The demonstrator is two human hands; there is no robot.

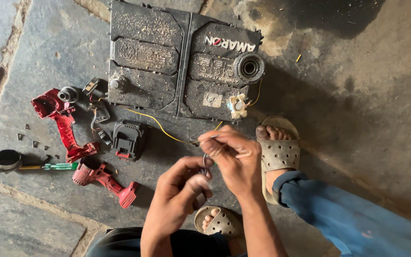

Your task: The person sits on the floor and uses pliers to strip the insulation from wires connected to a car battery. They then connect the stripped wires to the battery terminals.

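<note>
Crouched on the floor (pixel 357 119), both hands pinch a thin wire: the left hand (pixel 179 190) closed low on it, the right hand (pixel 231 154) gripping its top. The yellow wire (pixel 158 126) runs to one battery (pixel 181 62). Two red drill shells (pixel 60 121) lie open, one screwdriver (pixel 48 166) beside them; reassembly looks undone.

Single head-worn camera, looking almost straight down from above, fairly close to the hands (pixel 205 173), stone floor (pixel 348 114) filling the frame, probably squatting height

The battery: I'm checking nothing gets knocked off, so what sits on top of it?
On the battery lie a round bearing-like part, a pale terminal clamp and scattered sawdust. What is underneath is hidden.
</note>
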